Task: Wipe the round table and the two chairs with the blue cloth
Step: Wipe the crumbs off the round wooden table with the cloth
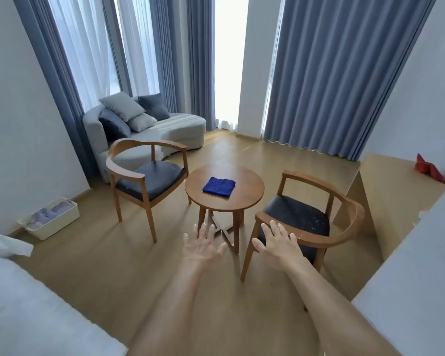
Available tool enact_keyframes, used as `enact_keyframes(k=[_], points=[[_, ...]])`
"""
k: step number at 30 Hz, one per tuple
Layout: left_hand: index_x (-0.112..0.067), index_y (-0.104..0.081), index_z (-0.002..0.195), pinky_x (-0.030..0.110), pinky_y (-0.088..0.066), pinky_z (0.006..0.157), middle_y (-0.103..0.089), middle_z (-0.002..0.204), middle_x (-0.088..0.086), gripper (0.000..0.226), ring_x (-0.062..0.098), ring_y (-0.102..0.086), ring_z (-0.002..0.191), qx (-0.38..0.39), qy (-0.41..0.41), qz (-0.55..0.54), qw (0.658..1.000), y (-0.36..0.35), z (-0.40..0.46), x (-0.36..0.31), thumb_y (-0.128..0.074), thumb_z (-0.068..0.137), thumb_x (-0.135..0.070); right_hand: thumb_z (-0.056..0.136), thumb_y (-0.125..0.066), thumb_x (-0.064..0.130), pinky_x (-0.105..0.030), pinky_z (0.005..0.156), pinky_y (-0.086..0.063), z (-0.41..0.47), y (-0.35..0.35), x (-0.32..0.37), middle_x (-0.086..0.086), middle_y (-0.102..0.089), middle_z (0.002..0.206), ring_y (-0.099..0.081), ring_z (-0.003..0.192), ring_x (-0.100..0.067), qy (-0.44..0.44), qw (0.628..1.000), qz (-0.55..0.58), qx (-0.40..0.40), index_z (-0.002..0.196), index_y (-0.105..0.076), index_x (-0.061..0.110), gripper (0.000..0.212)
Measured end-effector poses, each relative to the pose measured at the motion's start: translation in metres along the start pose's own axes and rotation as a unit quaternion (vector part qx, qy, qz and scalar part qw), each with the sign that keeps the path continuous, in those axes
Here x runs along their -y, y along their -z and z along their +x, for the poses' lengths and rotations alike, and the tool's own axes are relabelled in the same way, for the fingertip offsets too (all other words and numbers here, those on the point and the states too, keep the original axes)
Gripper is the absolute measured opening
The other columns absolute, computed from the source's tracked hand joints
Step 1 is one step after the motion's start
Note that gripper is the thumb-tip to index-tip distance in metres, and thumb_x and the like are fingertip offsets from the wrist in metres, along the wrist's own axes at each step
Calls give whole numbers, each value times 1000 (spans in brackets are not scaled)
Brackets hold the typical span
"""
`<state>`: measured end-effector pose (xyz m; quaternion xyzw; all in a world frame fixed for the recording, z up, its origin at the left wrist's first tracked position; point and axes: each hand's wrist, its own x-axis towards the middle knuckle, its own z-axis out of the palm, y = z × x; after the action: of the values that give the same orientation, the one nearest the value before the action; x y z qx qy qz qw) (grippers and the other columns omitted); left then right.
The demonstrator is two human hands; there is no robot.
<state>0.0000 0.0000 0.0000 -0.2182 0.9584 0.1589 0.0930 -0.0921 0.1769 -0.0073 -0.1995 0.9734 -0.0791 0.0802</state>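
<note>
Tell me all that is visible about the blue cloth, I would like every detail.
The blue cloth is deep blue, soft-looking like a towel, and folded into a neat, flat rectangle. It lies near the middle of the round table, turned slightly askew to the camera. Only the wooden tabletop touches it; both hands are held out well short of it.

Bare floor [108, 255] lies open between the bed [23, 304] and the round worktop [242, 181]. The left chair [149, 176] and right chair [306, 217] flank the worktop closely, their curved arms narrowing side access. Its near edge is open from above, as is the blue cloth [219, 186] on it
</note>
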Motion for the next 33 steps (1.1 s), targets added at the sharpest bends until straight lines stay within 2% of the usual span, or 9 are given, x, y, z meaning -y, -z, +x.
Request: enact_keyframes(k=[7,15,24,33], points=[[-24,-3,154,48,2,118,4,162,3,71,25,10,148,11,23,0,1000,32,123,-5,-30,97,-56,94,-25,63,-51,117,-6,128,5,8,-2,-6,162,-2,148,-25,16,1000,-2,3,151,-15,30,67],[-24,-2,154,49,3,118,3,162,3,71,25,10,148,1,6,-10,1000,63,227,-16,-28,97,-57,96,-22,59,-53,116,-5,233,34,9,-4,-2,162,-1,148,-27,40,999,-4,12,152,-10,26,66],[-23,0,154,49,3,118,5,162,4,72,26,10,148,0,33,7,999,82,341,-28,-30,97,-55,97,-25,57,-51,116,-8,369,42,8,-6,-1,161,-2,148,-27,63,998,-1,14,152,-10,24,67],[-27,0,153,48,5,117,5,162,2,75,24,10,148,6,98,3,995,81,439,6,-31,94,-61,99,-23,53,-50,117,-6,480,31,52,-8,3,161,2,148,-27,119,989,1,89,153,-6,19,66]])
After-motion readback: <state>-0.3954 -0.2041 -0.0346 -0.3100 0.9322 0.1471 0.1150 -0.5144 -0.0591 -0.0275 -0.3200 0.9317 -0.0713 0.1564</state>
